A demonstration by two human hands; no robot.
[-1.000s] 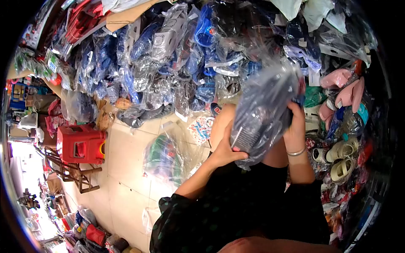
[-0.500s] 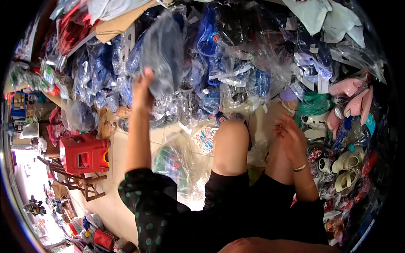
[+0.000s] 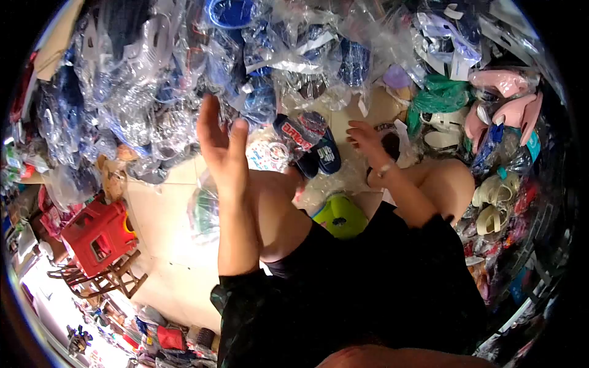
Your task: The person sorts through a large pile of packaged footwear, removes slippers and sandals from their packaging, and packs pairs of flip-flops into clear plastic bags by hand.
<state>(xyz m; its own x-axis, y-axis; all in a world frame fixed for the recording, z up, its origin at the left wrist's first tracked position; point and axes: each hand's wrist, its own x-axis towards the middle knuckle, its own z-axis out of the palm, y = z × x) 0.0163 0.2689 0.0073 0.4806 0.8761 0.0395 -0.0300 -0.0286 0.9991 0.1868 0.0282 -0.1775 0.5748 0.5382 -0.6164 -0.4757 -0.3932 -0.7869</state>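
Note:
My left hand [image 3: 222, 142] is raised at the edge of the heap of plastic-wrapped shoes [image 3: 165, 92], fingers apart and holding nothing. My right hand [image 3: 366, 142] hangs above the floor near a dark round item [image 3: 390, 142], its fingers loosely spread, nothing in them. Between the hands lie dark slippers with light lettering [image 3: 327, 153] and a bagged slipper with red lettering [image 3: 297, 135]. A white printed bag [image 3: 267, 153] is just right of my left hand.
A red plastic stool [image 3: 101, 236] stands at the left by a wooden rack [image 3: 116, 276]. Pink shoes [image 3: 518, 113], a green bag [image 3: 438, 98] and cream sandals [image 3: 491, 219] lie at the right. A lime-green object [image 3: 341, 216] sits between my knees.
The dark bagged item, held in both hands and then in one, has left my hands at the upper-left heap. My knees have spread, and the view has shifted.

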